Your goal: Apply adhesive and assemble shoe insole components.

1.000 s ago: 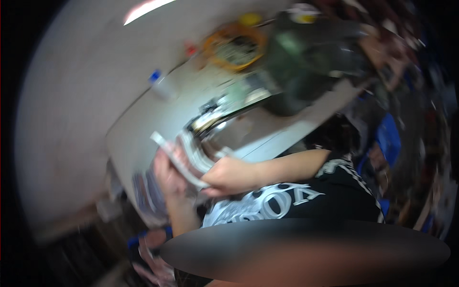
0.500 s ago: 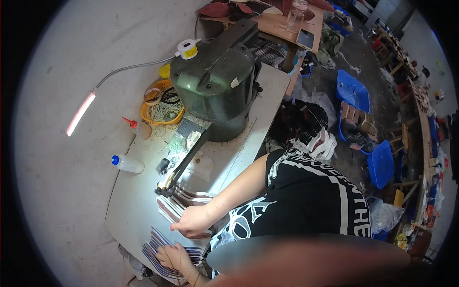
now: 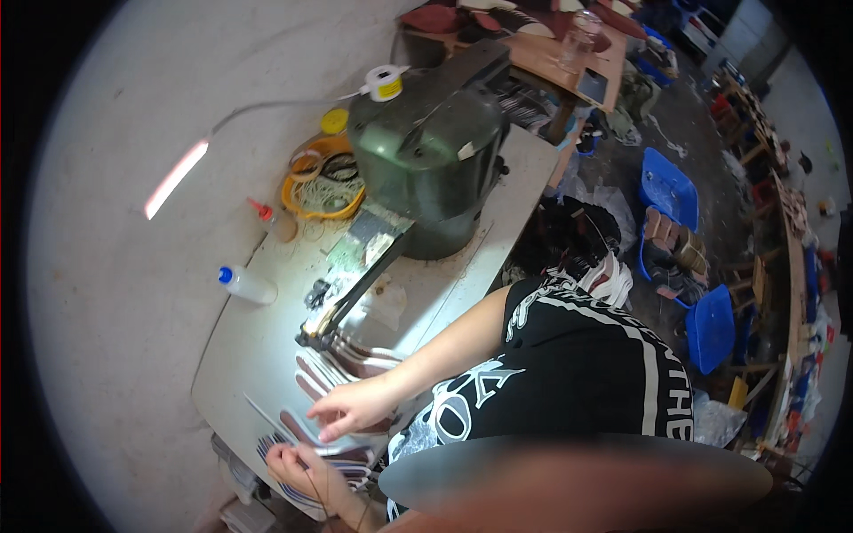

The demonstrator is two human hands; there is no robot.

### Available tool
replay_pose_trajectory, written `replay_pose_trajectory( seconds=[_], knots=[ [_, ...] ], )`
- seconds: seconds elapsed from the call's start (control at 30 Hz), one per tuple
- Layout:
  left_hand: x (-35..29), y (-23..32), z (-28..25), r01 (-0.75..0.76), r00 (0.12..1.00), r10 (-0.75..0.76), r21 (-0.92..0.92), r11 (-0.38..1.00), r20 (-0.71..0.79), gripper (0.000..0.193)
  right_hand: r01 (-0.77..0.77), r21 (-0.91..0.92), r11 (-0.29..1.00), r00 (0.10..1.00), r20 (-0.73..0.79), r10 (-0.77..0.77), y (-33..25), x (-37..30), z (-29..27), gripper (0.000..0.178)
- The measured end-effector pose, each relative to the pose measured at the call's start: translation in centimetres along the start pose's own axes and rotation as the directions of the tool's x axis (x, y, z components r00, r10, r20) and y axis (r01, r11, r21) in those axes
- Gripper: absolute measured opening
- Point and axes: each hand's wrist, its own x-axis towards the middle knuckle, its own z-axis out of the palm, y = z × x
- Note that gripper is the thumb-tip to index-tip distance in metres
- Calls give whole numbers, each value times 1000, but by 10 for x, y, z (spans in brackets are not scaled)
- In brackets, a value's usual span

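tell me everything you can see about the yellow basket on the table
The basket is round, yellow-orange and looks like plastic. It sits open-topped on the pale table beside the dark green machine; whether the two touch is unclear. Inside lie tangled pale cord, a tan ring and a dark ring.

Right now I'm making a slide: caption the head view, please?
Left hand and right hand at stacked striped pieces on a pale table, near a green machine.
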Motion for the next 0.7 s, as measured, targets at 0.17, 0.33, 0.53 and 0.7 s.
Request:
replay_pose_trajectory(
  seconds=[0.17, 0.33, 0.53, 0.7],
  knots=[
    [1, 65, 25, -328, 936, 349, -244, 913, 50, 13, -351, 448, 822, 935, 122, 333, -58, -1, -29, 42],
    [14, 65, 34, -245, 952, 100, -521, 818, -290, 50, -50, 443, 895, 993, -75, 92, -67, -23, -61, 27],
    [61, 76, 28, 426, 905, -164, -841, 334, 393, 39, -109, 405, 908, 991, -31, 133, -77, -24, -66, 24],
    [60, 73, 54, 508, 846, -142, -858, -76, 514, 27, -200, 696, 689, 962, 8, 272, -60, -29, -84, 31]
  ],
)
